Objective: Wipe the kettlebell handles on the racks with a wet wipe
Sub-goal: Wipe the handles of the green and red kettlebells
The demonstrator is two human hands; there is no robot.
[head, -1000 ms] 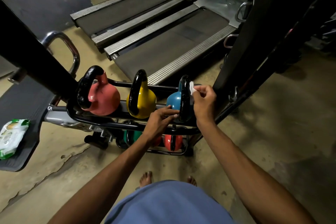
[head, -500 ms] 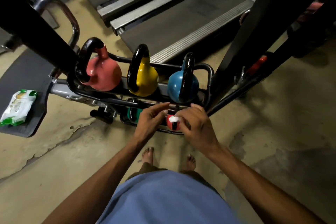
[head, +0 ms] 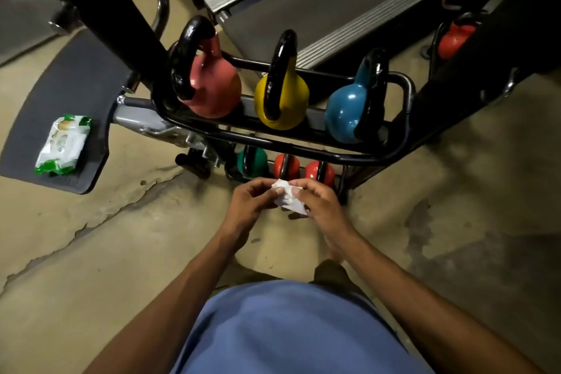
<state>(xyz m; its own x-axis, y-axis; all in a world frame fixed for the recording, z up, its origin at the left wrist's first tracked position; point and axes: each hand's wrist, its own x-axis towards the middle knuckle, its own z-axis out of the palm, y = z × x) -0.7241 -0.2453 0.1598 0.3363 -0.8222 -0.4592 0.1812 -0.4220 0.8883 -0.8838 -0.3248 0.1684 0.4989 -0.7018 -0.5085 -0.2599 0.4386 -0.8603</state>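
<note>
I pinch the crumpled wet wipe [head: 288, 202] with both hands: the left hand [head: 249, 203] holds one side and the right hand [head: 321, 206] the other, just in front of the lower shelf of the rack [head: 303, 150]. I judge that I am refolding it, so a clean, damp face should turn outwards before I reach for the small red kettlebells [head: 315, 171] below. Their handles are mostly hidden under the front rail. I cannot tell which handles are already wiped.
</note>
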